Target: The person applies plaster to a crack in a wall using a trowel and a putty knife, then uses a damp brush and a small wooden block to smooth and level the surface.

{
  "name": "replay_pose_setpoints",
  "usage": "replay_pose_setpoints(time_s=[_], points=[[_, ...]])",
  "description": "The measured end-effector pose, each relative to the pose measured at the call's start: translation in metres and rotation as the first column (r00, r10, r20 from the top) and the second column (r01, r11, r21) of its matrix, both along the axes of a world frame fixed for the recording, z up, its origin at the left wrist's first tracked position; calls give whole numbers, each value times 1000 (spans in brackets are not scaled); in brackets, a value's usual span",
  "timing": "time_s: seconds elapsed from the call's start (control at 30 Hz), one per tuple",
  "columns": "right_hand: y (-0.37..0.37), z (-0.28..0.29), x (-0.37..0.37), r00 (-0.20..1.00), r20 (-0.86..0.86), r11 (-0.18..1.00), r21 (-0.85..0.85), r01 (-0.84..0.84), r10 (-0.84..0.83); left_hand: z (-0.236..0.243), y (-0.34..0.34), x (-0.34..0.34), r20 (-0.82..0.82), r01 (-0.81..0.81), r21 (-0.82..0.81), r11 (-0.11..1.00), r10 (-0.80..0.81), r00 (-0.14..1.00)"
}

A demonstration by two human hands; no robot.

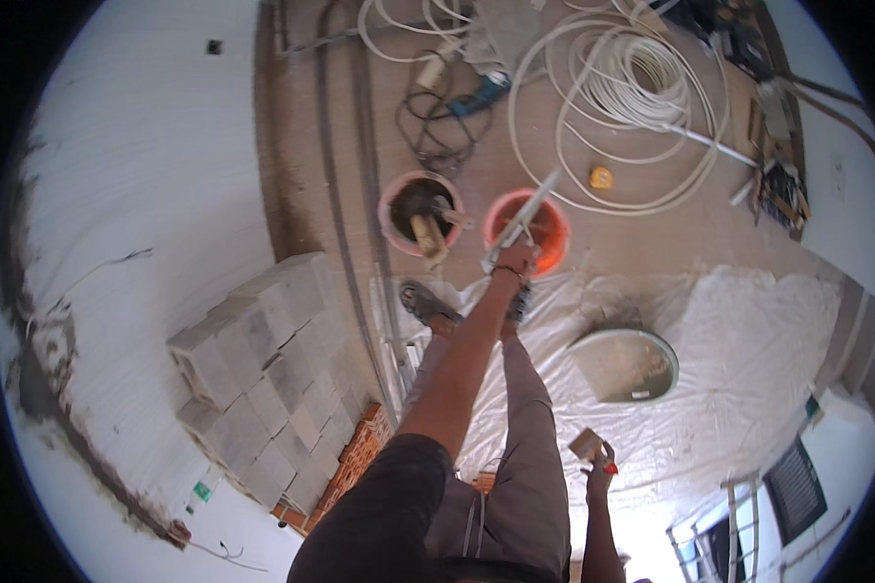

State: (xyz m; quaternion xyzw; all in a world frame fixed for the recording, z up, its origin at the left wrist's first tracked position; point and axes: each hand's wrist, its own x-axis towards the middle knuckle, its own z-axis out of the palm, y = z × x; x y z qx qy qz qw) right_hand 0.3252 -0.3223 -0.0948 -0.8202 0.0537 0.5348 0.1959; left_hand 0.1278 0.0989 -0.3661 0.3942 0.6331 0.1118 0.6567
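Observation:
My left hand (pixel 517 258) reaches forward, closed on a long, pale, flat trowel (pixel 540 201) seen nearly edge-on. Hand and trowel are over the orange bucket (pixel 557 233), partly covering its opening. To its left stands a pink-rimmed bucket (pixel 389 225) with dark grey wet material inside; wooden-handled tools (pixel 426 236) lean in it. Low on the right, my right hand (pixel 601 466) is closed on a small brown block (pixel 585 445), away from the buckets. The block's material is too small to tell.
Grey blocks (pixel 272 389) are stacked at left, above red bricks (pixel 358 447). A round basin (pixel 642 364) sits on plastic sheeting (pixel 739 330) at right. Beyond lie a coil of white pipe (pixel 642 73), a yellow tape measure (pixel 601 178), and a blue power tool (pixel 481 94) with its cable.

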Motion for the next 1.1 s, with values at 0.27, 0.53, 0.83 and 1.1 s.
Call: replay_pose_setpoints(time_s=[0.27, 0.53, 0.83, 1.1], points=[[129, -96, -30, 997, 20, 977, 202, -70, 68, 19, 37, -24, -531, 753, 389, 530, -539, 654], [241, -254, -51, 729, 471, 756, 178, -630, 497, 100, 82, -47, -399, 489, 623, 610, -290, 870], [301, -311, -39, 543, 514, 665, -75, -743, 664, 142, 67, -257, -149, -661, 92, 745, 667, 730], [405, -206, -81, 619, 473, 569, 264, -779, 627, 126, -139, -336, 73, -410, -912, -25, 973, -221]])
